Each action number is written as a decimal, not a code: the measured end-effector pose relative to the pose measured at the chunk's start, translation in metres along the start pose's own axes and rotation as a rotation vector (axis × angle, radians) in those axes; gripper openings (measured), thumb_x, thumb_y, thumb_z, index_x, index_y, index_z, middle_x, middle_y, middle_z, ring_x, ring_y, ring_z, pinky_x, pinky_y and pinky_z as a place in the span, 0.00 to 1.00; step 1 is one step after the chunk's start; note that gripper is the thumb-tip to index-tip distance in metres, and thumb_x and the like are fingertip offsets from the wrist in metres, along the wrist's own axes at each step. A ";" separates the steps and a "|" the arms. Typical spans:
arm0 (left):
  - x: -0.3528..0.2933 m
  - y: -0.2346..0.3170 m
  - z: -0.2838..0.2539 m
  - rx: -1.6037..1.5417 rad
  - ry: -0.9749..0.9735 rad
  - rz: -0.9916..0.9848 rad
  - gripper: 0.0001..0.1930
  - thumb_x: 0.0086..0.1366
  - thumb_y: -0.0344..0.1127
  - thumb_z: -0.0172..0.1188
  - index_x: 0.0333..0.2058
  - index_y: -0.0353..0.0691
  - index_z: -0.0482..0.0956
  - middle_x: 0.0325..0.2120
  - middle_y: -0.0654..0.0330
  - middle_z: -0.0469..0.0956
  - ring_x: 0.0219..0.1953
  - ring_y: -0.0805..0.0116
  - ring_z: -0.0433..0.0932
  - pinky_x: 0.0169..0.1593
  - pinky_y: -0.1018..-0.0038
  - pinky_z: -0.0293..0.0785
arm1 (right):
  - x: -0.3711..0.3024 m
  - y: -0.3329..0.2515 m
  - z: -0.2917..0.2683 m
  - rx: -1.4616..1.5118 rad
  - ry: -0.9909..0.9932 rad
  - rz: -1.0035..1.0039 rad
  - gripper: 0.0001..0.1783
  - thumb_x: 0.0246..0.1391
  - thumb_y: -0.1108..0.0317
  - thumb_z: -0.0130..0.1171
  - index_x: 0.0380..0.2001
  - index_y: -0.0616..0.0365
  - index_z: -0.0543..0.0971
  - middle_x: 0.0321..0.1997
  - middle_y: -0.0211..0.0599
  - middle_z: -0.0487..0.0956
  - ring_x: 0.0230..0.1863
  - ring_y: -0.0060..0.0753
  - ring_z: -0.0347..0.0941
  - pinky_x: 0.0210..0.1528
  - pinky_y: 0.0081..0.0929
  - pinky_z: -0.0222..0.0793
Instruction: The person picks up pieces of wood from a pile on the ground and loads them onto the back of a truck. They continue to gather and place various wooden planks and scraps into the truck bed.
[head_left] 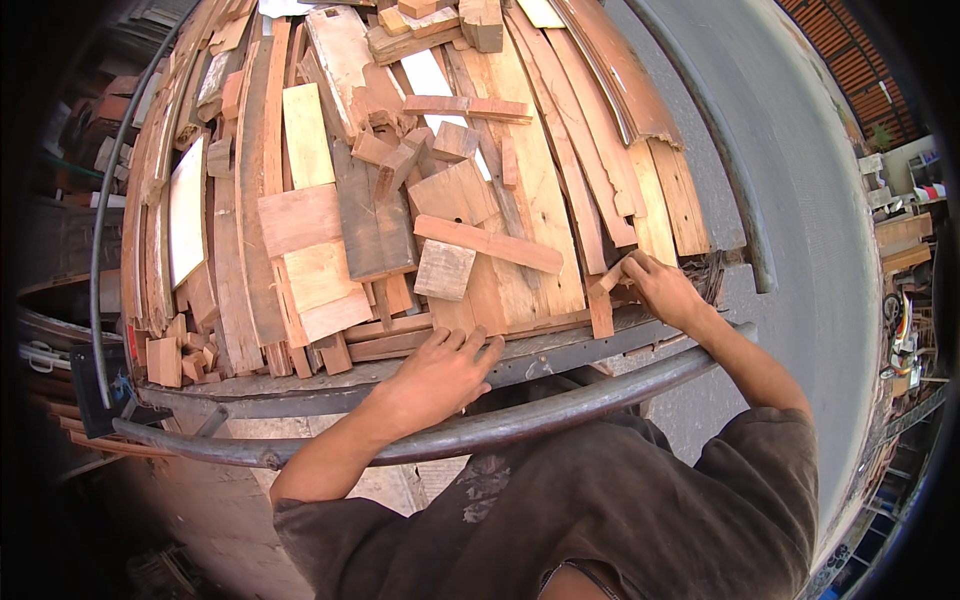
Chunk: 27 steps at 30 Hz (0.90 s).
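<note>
Scrap wood in a thick pile of boards and offcuts lies on a cart bed with a dark metal edge. My right hand is at the pile's near right corner, its fingers closed on a small wood block. Just below that block, a short wood strip juts toward me over the edge. My left hand rests on the near edge, fingers stretched forward against the boards and holding nothing. Ahead of it sit a greyish square block and a longer reddish wood piece.
A curved metal rail runs between my body and the pile, under my forearms. Further rails bend along the left side and right side. Grey pavement stretches to the right, with stacked timber beyond it.
</note>
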<state>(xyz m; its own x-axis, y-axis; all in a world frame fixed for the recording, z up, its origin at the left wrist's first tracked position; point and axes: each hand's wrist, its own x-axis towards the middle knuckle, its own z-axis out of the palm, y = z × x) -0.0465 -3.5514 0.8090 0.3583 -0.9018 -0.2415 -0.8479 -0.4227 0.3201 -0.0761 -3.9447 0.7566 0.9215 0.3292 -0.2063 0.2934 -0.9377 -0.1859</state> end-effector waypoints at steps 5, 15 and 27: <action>-0.001 -0.001 0.002 -0.014 -0.004 -0.006 0.31 0.65 0.43 0.61 0.61 0.30 0.65 0.56 0.41 0.71 0.56 0.46 0.74 0.60 0.56 0.69 | 0.006 0.013 0.004 -0.083 -0.009 -0.006 0.26 0.47 0.73 0.64 0.50 0.57 0.68 0.53 0.42 0.73 0.52 0.48 0.75 0.51 0.43 0.74; 0.000 -0.002 0.001 -0.016 -0.018 0.026 0.32 0.66 0.44 0.61 0.62 0.29 0.65 0.54 0.42 0.71 0.53 0.44 0.76 0.58 0.54 0.71 | 0.007 -0.011 -0.005 -0.195 -0.059 -0.104 0.28 0.45 0.68 0.67 0.53 0.51 0.73 0.50 0.35 0.76 0.50 0.43 0.74 0.54 0.38 0.73; -0.003 -0.003 0.005 -0.017 -0.006 0.035 0.33 0.66 0.45 0.60 0.62 0.29 0.64 0.53 0.42 0.72 0.50 0.44 0.77 0.57 0.55 0.72 | 0.025 -0.015 -0.015 -0.240 -0.054 -0.053 0.07 0.52 0.75 0.57 0.36 0.59 0.76 0.38 0.41 0.76 0.40 0.43 0.79 0.41 0.38 0.79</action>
<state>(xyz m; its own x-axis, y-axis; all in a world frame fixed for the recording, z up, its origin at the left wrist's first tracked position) -0.0470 -3.5470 0.8038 0.3265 -0.9154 -0.2356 -0.8531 -0.3927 0.3435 -0.0535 -3.9240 0.7681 0.8902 0.3779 -0.2543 0.3988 -0.9164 0.0341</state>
